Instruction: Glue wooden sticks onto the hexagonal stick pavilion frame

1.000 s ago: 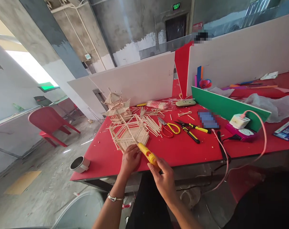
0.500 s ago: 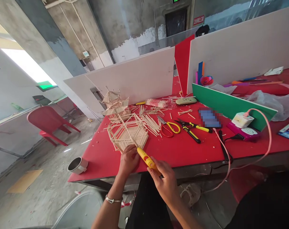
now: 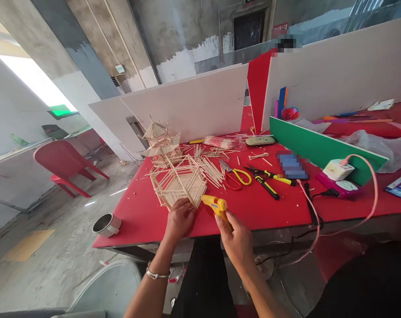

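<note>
My right hand [image 3: 236, 238] is wrapped round the handle of a yellow glue gun [image 3: 217, 206], its nozzle pointing left toward the near right corner of a stick frame. My left hand [image 3: 179, 221] pinches the near edge of that frame [image 3: 179, 187], an open many-sided structure of thin wooden sticks with a slatted floor. Behind it stands a tiered stick tower [image 3: 160, 143]. Loose sticks [image 3: 212, 171] lie to the right of the frame.
Red-and-yellow scissors [image 3: 236, 174], black-and-yellow pliers [image 3: 266, 185], a phone [image 3: 291, 165] and a magenta power strip [image 3: 342, 185] lie on the red table [image 3: 253, 216]. A metal cup [image 3: 107, 225] sits at the left corner. A green board [image 3: 326, 148] stands behind the phone.
The glue gun has turned from slanting up-left to nearly level and moved slightly right and up, its handle now in my right hand. My left hand stays at the frame's near edge.
</note>
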A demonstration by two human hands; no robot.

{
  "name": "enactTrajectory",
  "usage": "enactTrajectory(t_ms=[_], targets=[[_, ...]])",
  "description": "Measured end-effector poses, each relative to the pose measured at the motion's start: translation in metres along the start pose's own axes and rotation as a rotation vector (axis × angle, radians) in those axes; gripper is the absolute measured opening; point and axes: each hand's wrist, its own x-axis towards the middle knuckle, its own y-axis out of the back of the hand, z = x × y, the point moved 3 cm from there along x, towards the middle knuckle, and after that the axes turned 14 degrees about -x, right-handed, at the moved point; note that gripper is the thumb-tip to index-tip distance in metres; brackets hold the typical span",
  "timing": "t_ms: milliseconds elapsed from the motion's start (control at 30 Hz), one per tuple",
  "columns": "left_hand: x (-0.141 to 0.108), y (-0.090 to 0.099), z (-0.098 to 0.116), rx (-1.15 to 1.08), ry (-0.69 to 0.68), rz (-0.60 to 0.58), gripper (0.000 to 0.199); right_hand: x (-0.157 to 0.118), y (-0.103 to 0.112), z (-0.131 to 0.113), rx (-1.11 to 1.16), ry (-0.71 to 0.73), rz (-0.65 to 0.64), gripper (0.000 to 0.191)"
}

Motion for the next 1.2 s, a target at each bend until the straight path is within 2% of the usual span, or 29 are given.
enactTrajectory(t_ms=[233, 467, 700, 833, 933, 1067, 1200], targets=[[-0.001, 0.001, 0.000, -0.020, -0.011, 0.016, 0.027, 0.019, -0.005, -0.003, -0.039, -0.137, -0.109, 0.060], [-0.002, 0.003, 0.000, -0.031, -0.008, 0.050, 0.034, 0.002, 0.000, -0.003, 0.036, -0.035, -0.217, 0.054], [-0.003, 0.003, -0.003, -0.051, -0.012, 0.058, 0.037, -0.003, 0.003, -0.004, 0.094, 0.034, -0.055, 0.045], [-0.003, 0.004, -0.002, -0.067, -0.010, 0.064, 0.037, -0.010, 0.004, -0.012, 0.068, 0.207, 0.000, 0.038], [-0.003, 0.004, -0.001, -0.083, -0.007, 0.064, 0.036, -0.021, 0.006, -0.020, -0.032, 0.345, 0.061, 0.036], [-0.004, 0.004, -0.002, -0.104, 0.001, 0.074, 0.034, -0.030, 0.005, -0.028, -0.213, 0.435, 0.187, 0.034], [-0.005, 0.005, -0.003, -0.129, -0.008, 0.085, 0.032, -0.033, -0.001, -0.030, -0.292, 0.471, 0.180, 0.039]])
